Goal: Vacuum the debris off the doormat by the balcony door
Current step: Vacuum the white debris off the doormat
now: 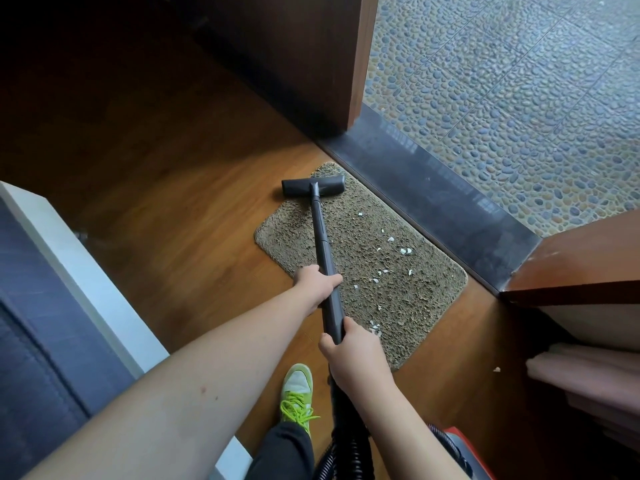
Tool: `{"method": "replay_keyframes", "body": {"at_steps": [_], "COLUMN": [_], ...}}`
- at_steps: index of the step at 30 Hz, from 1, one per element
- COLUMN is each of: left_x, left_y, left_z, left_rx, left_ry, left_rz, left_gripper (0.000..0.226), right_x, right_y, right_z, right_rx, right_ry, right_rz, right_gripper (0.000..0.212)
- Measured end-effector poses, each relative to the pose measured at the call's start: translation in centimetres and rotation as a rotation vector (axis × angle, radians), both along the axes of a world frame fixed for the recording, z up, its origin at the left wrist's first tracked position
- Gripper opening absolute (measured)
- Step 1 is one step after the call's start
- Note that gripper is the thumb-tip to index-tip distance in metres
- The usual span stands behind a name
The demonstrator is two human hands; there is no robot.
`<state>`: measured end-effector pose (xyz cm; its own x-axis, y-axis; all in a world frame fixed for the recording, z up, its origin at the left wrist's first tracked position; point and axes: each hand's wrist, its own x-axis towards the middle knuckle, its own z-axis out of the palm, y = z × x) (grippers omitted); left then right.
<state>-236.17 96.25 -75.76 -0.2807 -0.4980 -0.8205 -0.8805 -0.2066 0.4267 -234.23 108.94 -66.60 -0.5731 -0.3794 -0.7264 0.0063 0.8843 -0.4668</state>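
Both hands grip a black vacuum wand (322,244) so the push reaches the brown mat (398,292) by the balcony sill (450,209). Left hand (317,284) wraps it midway, arm outstretched; right hand (349,351) closes lower down. The nozzle (313,186) sits at the mat's far corner — white scraps (381,258) lie scattered beside the wand.
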Motion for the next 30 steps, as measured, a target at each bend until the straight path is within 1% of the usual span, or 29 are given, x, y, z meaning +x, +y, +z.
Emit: {"method": "replay_keyframes", "body": {"at_steps": [4,9,12,14,19,22,30], "left_x": [0.6,1.5,2.0,2.2,2.6,2.7,1.1], "left_y": [1.5,4.0,5.7,6.8,9.2,10.2,10.2], "left_z": [0.4,0.9,1.2,1.3,1.5,1.4,1.2], "left_rx": [-0.02,-0.025,-0.042,-0.026,-0.049,-0.077,-0.085], "left_ry": [-0.013,-0.031,-0.045,-0.056,-0.073,-0.079,-0.05], "left_rz": [-0.021,-0.051,-0.079,-0.082,-0.134,-0.15,-0.211], "left_gripper": [0.067,0.071,0.065,0.065,0.045,0.04,0.044], "right_x": [0.6,1.4,2.0,2.2,2.5,2.7,2.0], "right_y": [1.6,4.0,5.8,7.0,9.4,10.3,10.1], "right_z": [0.0,0.5,1.1,1.4,2.0,2.1,1.8], "right_rx": [-0.012,-0.022,-0.008,-0.003,0.013,-0.002,-0.01], "right_ry": [-0.028,-0.058,-0.069,-0.081,-0.081,-0.079,-0.1], "right_rz": [-0.025,-0.047,-0.042,-0.046,-0.026,-0.055,-0.121], "right_gripper": [0.018,0.017,0.018,0.018,0.021,0.022,0.018]}}
